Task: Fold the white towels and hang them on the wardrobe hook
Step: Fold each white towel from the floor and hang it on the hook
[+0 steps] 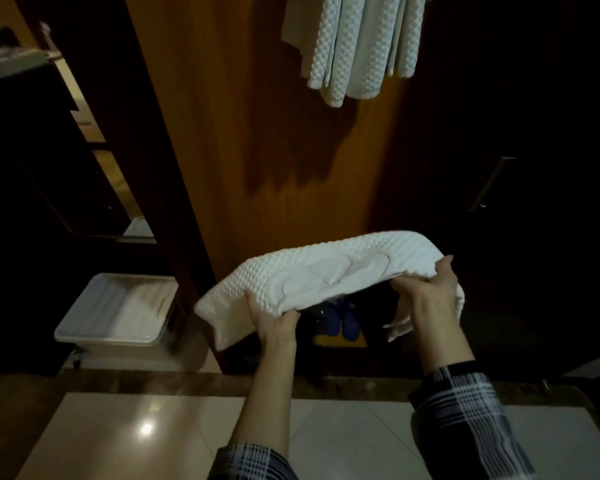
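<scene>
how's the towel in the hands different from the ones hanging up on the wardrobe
The held towel lies roughly flat and horizontal, gripped by the left hand and right hand; the hanging towels droop vertically in bunched folds, touched by no hand. The held towel is low, above the floor; the hanging towels are high on the wardrobe panel, their tops out of frame. Both are white with a bumpy waffle texture.

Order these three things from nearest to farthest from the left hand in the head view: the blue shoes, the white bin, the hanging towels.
From the left hand:
1. Blue shoes, just to its right, on the floor below the held towel.
2. White bin, to its left on the floor.
3. Hanging towels, high above, against the wardrobe.
</scene>
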The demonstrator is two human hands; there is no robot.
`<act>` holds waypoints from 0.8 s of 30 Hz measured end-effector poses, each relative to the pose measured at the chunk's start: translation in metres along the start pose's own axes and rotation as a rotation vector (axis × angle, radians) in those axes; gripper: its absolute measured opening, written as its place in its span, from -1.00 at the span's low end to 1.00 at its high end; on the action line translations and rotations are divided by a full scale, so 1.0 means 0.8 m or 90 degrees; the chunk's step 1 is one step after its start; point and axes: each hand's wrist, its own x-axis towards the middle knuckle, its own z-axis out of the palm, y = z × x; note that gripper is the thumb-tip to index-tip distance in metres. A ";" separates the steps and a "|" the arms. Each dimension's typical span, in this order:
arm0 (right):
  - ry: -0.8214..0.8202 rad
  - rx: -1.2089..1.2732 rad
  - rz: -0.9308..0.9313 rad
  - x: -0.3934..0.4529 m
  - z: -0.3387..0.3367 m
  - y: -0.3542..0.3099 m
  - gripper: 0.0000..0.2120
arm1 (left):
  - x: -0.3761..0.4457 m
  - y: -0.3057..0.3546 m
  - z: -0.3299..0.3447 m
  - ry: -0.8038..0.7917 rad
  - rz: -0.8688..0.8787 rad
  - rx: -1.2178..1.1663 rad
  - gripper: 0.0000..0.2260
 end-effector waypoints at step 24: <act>-0.311 -0.104 -0.186 -0.146 0.128 0.008 -0.70 | -0.085 -0.015 0.259 -0.217 0.208 0.331 -0.58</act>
